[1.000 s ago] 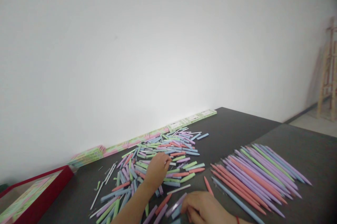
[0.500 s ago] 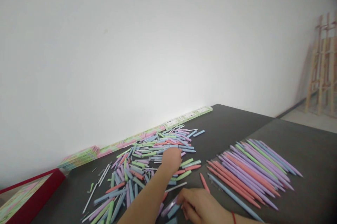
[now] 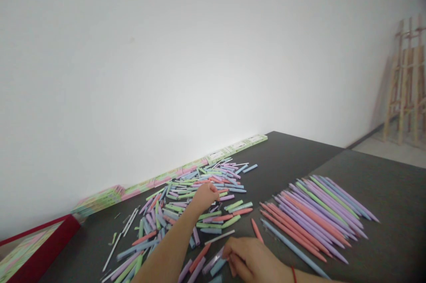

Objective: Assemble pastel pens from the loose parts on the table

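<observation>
- The left hand (image 3: 203,196) is closed on small parts in the pile of pen parts (image 3: 186,212).
- The right hand (image 3: 253,260) lies near, fingers curled on a purple piece (image 3: 214,260) on the counter (image 3: 282,163).

My right hand (image 3: 253,261) is cut off by the bottom edge, so I can't tell what its fingers pinch among the pen parts (image 3: 199,203). My left hand (image 3: 204,196) covers whatever piece it touches. The red box (image 3: 40,252) runs off the left edge. Print on the packets (image 3: 233,149) is too small to read.
</observation>
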